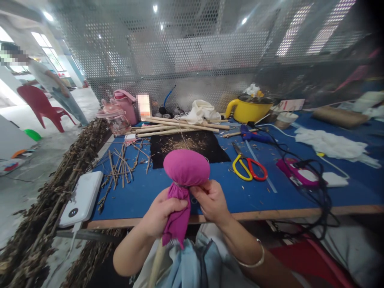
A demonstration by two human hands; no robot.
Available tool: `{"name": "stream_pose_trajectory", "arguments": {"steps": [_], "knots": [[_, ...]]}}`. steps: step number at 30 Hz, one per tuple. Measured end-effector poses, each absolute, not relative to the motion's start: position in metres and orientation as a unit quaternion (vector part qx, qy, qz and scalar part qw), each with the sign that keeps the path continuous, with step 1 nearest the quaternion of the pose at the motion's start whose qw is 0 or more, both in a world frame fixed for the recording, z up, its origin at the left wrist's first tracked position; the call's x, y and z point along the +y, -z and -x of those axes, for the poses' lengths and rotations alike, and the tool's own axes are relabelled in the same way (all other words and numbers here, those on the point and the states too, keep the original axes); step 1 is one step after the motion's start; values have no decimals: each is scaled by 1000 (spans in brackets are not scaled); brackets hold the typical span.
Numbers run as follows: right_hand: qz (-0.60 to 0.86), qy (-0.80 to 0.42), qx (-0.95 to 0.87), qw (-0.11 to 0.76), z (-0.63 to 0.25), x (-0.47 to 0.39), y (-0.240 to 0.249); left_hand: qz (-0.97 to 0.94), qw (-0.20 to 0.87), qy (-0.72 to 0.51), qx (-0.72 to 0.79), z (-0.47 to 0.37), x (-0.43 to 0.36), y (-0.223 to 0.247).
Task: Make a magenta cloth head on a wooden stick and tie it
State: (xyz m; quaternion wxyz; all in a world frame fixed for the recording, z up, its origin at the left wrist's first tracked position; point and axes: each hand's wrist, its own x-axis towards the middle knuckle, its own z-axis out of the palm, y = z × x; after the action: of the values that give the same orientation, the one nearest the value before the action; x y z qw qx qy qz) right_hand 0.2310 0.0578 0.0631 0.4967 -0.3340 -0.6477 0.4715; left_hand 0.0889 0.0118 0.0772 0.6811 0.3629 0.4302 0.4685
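Observation:
A rounded magenta cloth bundle [186, 167] is upright over the table's front edge, its loose cloth hanging below a gathered neck. My left hand [163, 210] is wrapped round the gathered cloth, thumb across its front. At the neck's right side, my right hand [211, 198] pinches at a thin dark tie [181, 185] that circles the cloth; whether the fingertips grip the tie or the cloth is hard to tell. A pale wooden stick [156, 266] comes out beneath the cloth and slants down to my lap.
Scissors [249, 168] and a glue gun [255, 135] lie right of the bundle. Behind it are a black cloth [192, 146] with crumbs and wooden sticks [177, 127]. Twigs [121, 164] and a power bank [81, 198] are left. A person [54, 80] stands far left.

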Motion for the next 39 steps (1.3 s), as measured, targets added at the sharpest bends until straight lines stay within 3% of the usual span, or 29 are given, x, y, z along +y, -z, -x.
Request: {"name": "stream_pose_trajectory", "arguments": {"steps": [4,9,14,17,22,27,31,34,37,39], "knots": [[317,-542,-582,517,-223,61,-58,-276,760,-479,342,-92,16,-75],[316,-641,-472,517,-223,59,-44,-217,908,-309,181,-93,23,-62],[326,-693,-385,515,-227,48,-38,-216,934,-239,156,-101,20,-47],[338,-680,-354,545,-227,41,-47,-317,852,-329,256,-97,12,-53],[383,-640,-342,572,-222,36,-59,-542,435,-491,525,-88,-14,-83],[364,-667,-338,556,-210,28,-58,-610,327,-440,572,-99,-21,-85],[382,-656,-381,529,-209,24,-55,-645,95,-532,540,-94,8,-96],[372,-663,-396,516,-210,23,-51,-722,163,-507,442,-89,38,-116],[347,-687,-372,519,-211,23,-45,-598,318,-571,464,-89,63,-127],[353,-685,-366,521,-211,23,-43,-527,353,-616,468,-90,72,-128]]}}
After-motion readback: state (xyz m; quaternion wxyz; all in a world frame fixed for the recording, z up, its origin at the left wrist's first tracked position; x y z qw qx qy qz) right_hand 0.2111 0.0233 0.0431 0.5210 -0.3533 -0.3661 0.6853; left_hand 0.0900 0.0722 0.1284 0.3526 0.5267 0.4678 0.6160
